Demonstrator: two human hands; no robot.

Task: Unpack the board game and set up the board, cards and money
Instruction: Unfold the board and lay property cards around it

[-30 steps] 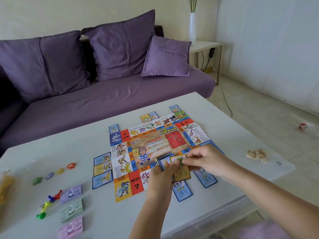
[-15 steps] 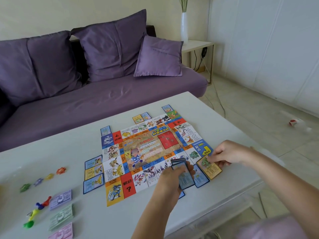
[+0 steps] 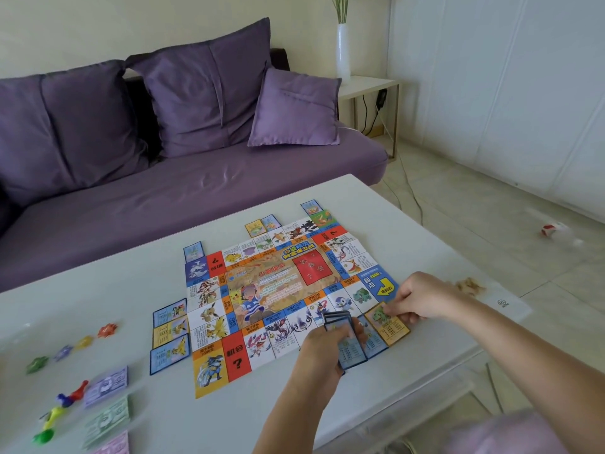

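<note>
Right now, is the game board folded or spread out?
Spread out: the board lies flat on the table, with squares showing along all four sides.

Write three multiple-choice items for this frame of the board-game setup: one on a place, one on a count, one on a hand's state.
1. Where is the orange card that the right hand holds?
A. on the sofa
B. by the near right corner of the board
C. on the floor

2. How many money stacks show on the table?
A. one
B. three
C. six

3. What is the left hand doing?
A. gripping a stack of blue cards
B. lying flat and empty
C. lifting the board

Key: 1 B, the card lies beside that corner; 2 B, purple, green and pink stacks show; 3 A, its fingers curl round the cards.
</note>
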